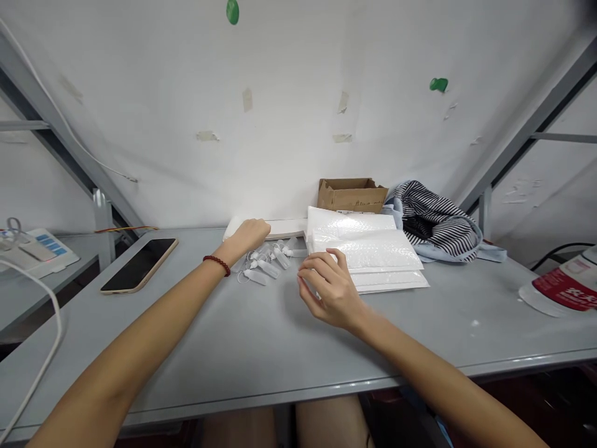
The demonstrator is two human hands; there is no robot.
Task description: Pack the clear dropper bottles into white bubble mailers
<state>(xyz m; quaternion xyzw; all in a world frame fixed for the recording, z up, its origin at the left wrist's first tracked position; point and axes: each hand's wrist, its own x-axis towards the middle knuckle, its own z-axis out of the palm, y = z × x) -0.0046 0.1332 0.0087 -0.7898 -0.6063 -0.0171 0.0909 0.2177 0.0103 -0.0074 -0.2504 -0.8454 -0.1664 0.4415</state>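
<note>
My left hand (252, 233), a dark red bead bracelet on its wrist, reaches to the back of the desk beside a flat white stack (291, 228). It is closed like a fist; its fingertips face away, so anything in them is hidden. Just in front of it lies a pile of small translucent plastic tubes (268, 266) with thin white loops. My right hand (332, 289) hovers at the front left edge of the white bubble mailers (373, 252). Its fingers are loosely curled and apart, with nothing visible between them.
On the grey desk (242, 348), a phone (140, 266) lies at the left. Behind the mailers stands a cardboard box (352, 195), with striped cloth (438, 221) to its right. A red-labelled plastic container (564, 283) is at the far right. A white cable (53, 339) hangs at the left.
</note>
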